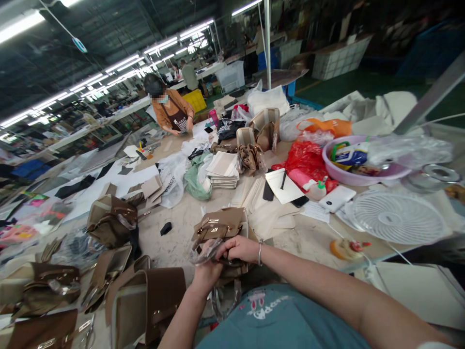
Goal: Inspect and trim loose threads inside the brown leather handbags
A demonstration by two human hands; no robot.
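Across the whole view runs a long tabletop (178,245), pale and full of stuff. On the far side, a person (170,109) in a brown top bends over it. To the right, a white fan (397,216) lies flat on its back. Behind it sits a purple bowl (329,165) with packets inside. At the near left is a heap of other bags (145,300) (all brown, some with shiny clasps). A stack of cards (223,169) sits in the middle, well past the hands.

Right in front, near the close edge, is the bag (218,225). It is brown with gold metal bits and rests on the tabletop. Both hands are on its near end. The right hand (238,248) lies on top, fingers bent down and closed on the bag. The left hand (206,272) is just under it and touching it, fingers curled tight on the bag and on some clear plastic (201,254). A thin bracelet (260,252) is on the right wrist. A small black thing (166,228) lies just left of the bag.
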